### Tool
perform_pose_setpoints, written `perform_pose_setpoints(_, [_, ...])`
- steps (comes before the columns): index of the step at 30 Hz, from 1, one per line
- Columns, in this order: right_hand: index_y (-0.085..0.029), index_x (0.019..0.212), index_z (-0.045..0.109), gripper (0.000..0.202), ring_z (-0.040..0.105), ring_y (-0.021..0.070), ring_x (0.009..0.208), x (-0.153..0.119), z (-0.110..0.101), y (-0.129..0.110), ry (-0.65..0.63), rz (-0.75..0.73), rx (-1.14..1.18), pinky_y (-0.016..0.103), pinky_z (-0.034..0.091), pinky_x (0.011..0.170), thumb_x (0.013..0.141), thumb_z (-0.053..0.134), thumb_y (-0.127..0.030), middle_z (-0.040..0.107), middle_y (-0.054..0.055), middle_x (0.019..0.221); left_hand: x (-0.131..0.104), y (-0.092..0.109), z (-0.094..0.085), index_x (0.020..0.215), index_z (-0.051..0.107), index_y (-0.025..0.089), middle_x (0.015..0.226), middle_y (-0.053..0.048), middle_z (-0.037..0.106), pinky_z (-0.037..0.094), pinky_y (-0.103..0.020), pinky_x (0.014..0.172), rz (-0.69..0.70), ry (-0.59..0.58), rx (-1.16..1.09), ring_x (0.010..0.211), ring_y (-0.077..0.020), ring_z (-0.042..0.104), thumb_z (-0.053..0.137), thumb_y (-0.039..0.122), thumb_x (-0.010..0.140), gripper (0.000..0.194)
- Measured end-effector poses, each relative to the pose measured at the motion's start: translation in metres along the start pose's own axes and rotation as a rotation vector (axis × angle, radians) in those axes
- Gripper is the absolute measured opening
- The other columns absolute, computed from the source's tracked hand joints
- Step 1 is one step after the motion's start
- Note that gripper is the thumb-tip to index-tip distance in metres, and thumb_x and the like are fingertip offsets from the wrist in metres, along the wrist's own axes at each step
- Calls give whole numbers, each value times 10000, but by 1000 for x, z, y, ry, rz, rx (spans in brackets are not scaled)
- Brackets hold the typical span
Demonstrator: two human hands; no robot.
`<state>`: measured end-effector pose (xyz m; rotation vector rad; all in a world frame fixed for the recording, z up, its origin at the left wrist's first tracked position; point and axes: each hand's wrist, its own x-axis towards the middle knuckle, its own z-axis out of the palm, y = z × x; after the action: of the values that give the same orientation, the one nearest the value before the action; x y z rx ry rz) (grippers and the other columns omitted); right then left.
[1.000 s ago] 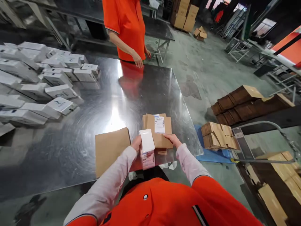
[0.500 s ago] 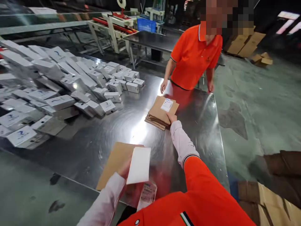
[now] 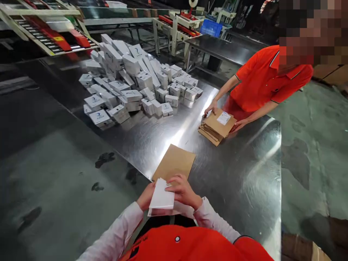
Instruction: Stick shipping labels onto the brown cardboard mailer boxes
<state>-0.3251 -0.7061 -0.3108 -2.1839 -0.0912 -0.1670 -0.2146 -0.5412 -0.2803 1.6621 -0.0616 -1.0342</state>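
Note:
Close to my body, a stack of white labels [image 3: 161, 195] is in my left hand [image 3: 146, 195], which grips its left edge. My right hand [image 3: 185, 192] has its fingers curled over the right edge of the same stack. Just beyond both hands, a flat brown cardboard mailer [image 3: 175, 161] lies on the metal table [image 3: 217, 181]. Farther off to the right sits a pile of cardboard mailers [image 3: 214, 127], the top one bearing a white label [image 3: 223, 118]. A co-worker's two hands hold that pile at its sides.
Many small white boxes [image 3: 132, 96] are heaped on the table's far left part. Across the table stands a co-worker in an orange shirt [image 3: 252, 83]. Behind are a roller conveyor [image 3: 54, 34], a second table [image 3: 217, 45] and a blue crate [image 3: 211, 28]. Brown cartons [image 3: 301, 248] sit at lower right.
My right hand has let go of the mailer pile and come back to the labels. The co-worker has leaned in and taken hold of the pile. My view has turned left.

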Motion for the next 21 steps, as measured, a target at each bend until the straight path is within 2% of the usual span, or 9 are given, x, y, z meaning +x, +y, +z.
perform_pose_setpoints(1, [-355,1049,835,194,677,295,1190,3,5,-11,40,37,50,524,531,1110,857,835,-376,759,82,1183,-6,1,-12,739,711,189,707,-74,736,555,-361,643,-24,-23,-9,657,-242,687,855,569,669,413])
perform_pose_setpoints(2, [-337,1004,840,123,704,274,1106,6,10,-22,102,115,113,490,566,1055,909,773,-375,771,82,1120,-11,3,-24,730,729,190,713,-80,744,550,-358,641,-49,-59,-3,680,-263,696,889,532,608,397])
perform_pose_setpoints(5, [-241,936,829,308,725,239,889,13,24,-52,293,494,343,375,626,843,980,647,-485,776,84,918,-20,13,-57,826,795,159,850,-93,789,565,-332,740,-1,-135,69,852,-304,729,962,398,464,465])
perform_pose_setpoints(7, [-186,859,802,373,695,198,733,18,35,-65,319,691,486,291,596,693,974,645,-505,748,57,782,-16,19,-68,970,810,152,1056,-105,803,567,-324,862,129,-95,35,1027,-319,722,978,350,417,611])
perform_pose_setpoints(8, [-167,822,787,360,669,176,666,20,39,-70,293,741,543,263,568,639,952,680,-485,732,43,733,-12,21,-69,1005,809,146,1085,-108,801,565,-326,892,153,-110,2,1060,-319,717,974,364,437,631])
perform_pose_setpoints(11, [-147,833,788,203,651,143,613,24,42,-73,270,794,601,233,541,620,844,813,-348,741,19,725,-1,17,-60,889,811,125,881,-93,792,570,-322,792,86,-149,-29,893,-290,728,932,449,527,500])
perform_pose_setpoints(14, [-175,950,826,170,724,168,756,24,28,-70,397,798,448,247,573,729,804,848,-259,802,26,865,1,6,-44,728,790,133,703,-67,742,530,-303,669,40,-115,30,705,-244,678,904,435,551,368])
perform_pose_setpoints(17, [-209,937,853,102,754,191,840,22,14,-67,411,769,261,267,577,810,855,807,-248,824,21,905,1,-7,-29,698,771,148,696,-56,738,524,-299,680,66,-75,18,705,-233,663,886,390,560,301])
perform_pose_setpoints(21, [-230,930,868,99,758,194,832,19,7,-59,411,785,147,262,563,807,889,799,-288,827,10,874,10,-19,-8,670,690,167,637,-30,670,509,-290,667,69,-18,-20,732,-234,660,867,437,595,331])
